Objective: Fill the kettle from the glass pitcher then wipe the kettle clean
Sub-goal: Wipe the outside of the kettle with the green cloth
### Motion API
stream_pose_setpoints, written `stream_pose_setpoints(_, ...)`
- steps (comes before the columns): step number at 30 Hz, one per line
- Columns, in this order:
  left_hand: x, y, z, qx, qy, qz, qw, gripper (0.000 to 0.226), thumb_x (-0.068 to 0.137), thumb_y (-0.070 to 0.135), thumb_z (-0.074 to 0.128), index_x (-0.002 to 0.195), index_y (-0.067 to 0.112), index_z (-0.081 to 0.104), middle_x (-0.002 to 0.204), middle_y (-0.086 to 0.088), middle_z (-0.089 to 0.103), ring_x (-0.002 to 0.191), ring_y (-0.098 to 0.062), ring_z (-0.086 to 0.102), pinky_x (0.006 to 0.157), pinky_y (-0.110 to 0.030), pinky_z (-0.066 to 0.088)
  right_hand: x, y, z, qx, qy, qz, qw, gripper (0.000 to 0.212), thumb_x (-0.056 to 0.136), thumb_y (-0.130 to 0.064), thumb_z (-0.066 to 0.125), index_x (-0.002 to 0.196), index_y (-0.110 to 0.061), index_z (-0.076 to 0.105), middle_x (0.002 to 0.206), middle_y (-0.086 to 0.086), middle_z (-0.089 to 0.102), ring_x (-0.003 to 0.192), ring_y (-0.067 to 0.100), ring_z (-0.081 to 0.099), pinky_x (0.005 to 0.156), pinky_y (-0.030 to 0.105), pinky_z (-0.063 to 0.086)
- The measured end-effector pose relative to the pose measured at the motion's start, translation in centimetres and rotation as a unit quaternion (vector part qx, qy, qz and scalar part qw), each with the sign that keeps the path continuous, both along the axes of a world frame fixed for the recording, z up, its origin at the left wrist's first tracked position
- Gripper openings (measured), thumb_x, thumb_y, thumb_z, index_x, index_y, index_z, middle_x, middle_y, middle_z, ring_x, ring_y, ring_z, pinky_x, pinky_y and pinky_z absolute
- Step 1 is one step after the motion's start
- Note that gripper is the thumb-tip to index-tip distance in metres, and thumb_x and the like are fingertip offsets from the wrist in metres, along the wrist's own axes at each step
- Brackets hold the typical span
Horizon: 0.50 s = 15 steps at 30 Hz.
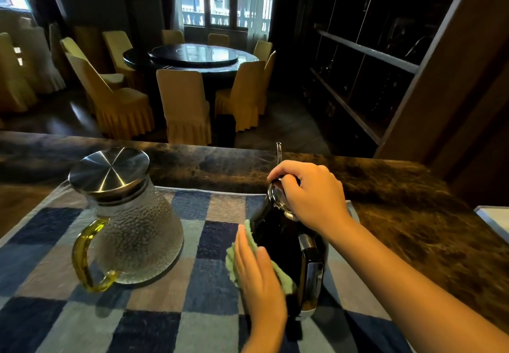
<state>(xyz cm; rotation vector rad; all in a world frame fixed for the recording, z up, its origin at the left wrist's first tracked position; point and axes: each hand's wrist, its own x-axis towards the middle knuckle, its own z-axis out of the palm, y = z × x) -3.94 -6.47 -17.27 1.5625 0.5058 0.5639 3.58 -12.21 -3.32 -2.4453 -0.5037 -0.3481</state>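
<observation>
A black kettle (278, 239) with a chrome handle and a thin curved spout stands on a blue checked towel (170, 322). My right hand (311, 195) rests on top of the kettle, fingers closed over its lid. My left hand (259, 275) presses a light green cloth (283, 277) flat against the kettle's left side. To the left stands the textured glass pitcher (137, 231), upright, with a steel lid and a yellow handle; neither hand touches it.
The towel lies on a dark marble counter (399, 215), whose far edge runs across the middle of the view. A pale tray corner (493, 217) shows at the right. Beyond are a round dining table, covered chairs and dark shelving at the right.
</observation>
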Motion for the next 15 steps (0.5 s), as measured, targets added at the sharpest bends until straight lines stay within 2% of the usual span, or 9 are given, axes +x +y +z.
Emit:
stream_pose_setpoints(2,0.1,-0.6,2.6,0.064,-0.040,-0.021,0.997,0.051,0.084,0.058,0.015,0.135,0.048,0.018,0.152,0.008,0.030,0.142,-0.008,0.023,0.117,-0.039,0.022,0.0,0.0,0.0,-0.002,0.001,-0.002,1.000,0.031,0.092,-0.021,0.042,0.083,-0.039,0.066,0.076,-0.013,0.069,0.067,0.010,0.060,0.063,0.036,0.054)
stream_pose_setpoints(4,2.1,0.5,4.5,0.088,-0.081,-0.054,0.991,0.049,0.090,0.051,0.018,0.135,0.040,0.035,0.138,0.009,0.048,0.129,-0.004,0.042,0.109,-0.025,0.034,0.0,0.1,0.0,-0.004,0.000,-0.005,1.000,0.031,0.092,-0.021,0.042,0.082,-0.038,0.066,0.078,-0.015,0.068,0.070,0.009,0.060,0.063,0.035,0.054)
stream_pose_setpoints(5,3.4,1.5,5.1,0.073,-0.081,-0.079,0.991,0.049,0.091,0.050,0.018,0.129,0.037,0.046,0.127,0.009,0.057,0.121,-0.006,0.050,0.104,-0.024,0.039,0.1,0.2,0.0,-0.005,-0.001,-0.007,1.000,0.030,0.092,-0.021,0.043,0.082,-0.038,0.066,0.079,-0.015,0.068,0.071,0.009,0.060,0.063,0.034,0.053)
stream_pose_setpoints(7,6.0,3.7,5.4,0.014,-0.062,-0.138,0.988,0.056,0.087,0.060,0.019,0.106,0.031,0.064,0.108,0.001,0.068,0.105,-0.018,0.061,0.096,-0.042,0.048,0.1,0.2,0.0,-0.005,-0.001,-0.011,1.000,0.030,0.092,-0.021,0.044,0.083,-0.037,0.067,0.079,-0.015,0.069,0.071,0.008,0.060,0.063,0.033,0.053)
stream_pose_setpoints(9,6.9,4.8,4.3,-0.042,-0.026,-0.160,0.986,0.060,0.080,0.067,0.026,0.093,0.028,0.069,0.097,-0.007,0.071,0.099,-0.027,0.064,0.090,-0.053,0.049,0.1,0.2,0.1,-0.002,0.003,-0.012,1.000,0.029,0.091,-0.020,0.044,0.083,-0.037,0.068,0.077,-0.014,0.069,0.069,0.009,0.060,0.062,0.034,0.052)
stream_pose_setpoints(10,6.5,4.9,3.3,-0.057,-0.017,-0.159,0.986,0.057,0.079,0.066,0.028,0.096,0.030,0.069,0.099,-0.005,0.071,0.102,-0.027,0.064,0.091,-0.053,0.048,0.1,0.1,0.1,-0.001,0.003,-0.012,1.000,0.029,0.090,-0.020,0.044,0.084,-0.036,0.068,0.077,-0.014,0.069,0.068,0.009,0.060,0.061,0.035,0.052)
stream_pose_setpoints(12,4.4,4.2,1.0,-0.083,-0.015,-0.126,0.988,0.048,0.083,0.063,0.028,0.112,0.045,0.062,0.121,0.004,0.064,0.120,-0.018,0.055,0.102,-0.048,0.043,0.0,0.1,0.1,0.000,0.006,-0.010,1.000,0.029,0.091,-0.020,0.044,0.084,-0.036,0.068,0.076,-0.014,0.069,0.066,0.009,0.059,0.060,0.035,0.052)
stream_pose_setpoints(14,1.6,3.0,0.1,-0.080,-0.002,-0.088,0.993,0.040,0.087,0.064,0.024,0.125,0.060,0.037,0.149,0.010,0.037,0.142,-0.011,0.027,0.117,-0.047,0.023,-0.1,0.1,0.2,0.001,0.008,-0.011,1.000,0.030,0.091,-0.020,0.044,0.084,-0.036,0.068,0.074,-0.013,0.068,0.065,0.009,0.059,0.060,0.035,0.052)
stream_pose_setpoints(15,0.5,2.2,0.3,-0.073,0.013,-0.085,0.994,0.039,0.089,0.063,0.021,0.128,0.060,0.022,0.156,0.013,0.020,0.145,-0.008,0.010,0.120,-0.045,0.012,0.0,0.2,0.2,0.002,0.008,-0.012,1.000,0.030,0.091,-0.020,0.044,0.084,-0.036,0.068,0.074,-0.014,0.068,0.065,0.009,0.059,0.061,0.035,0.052)
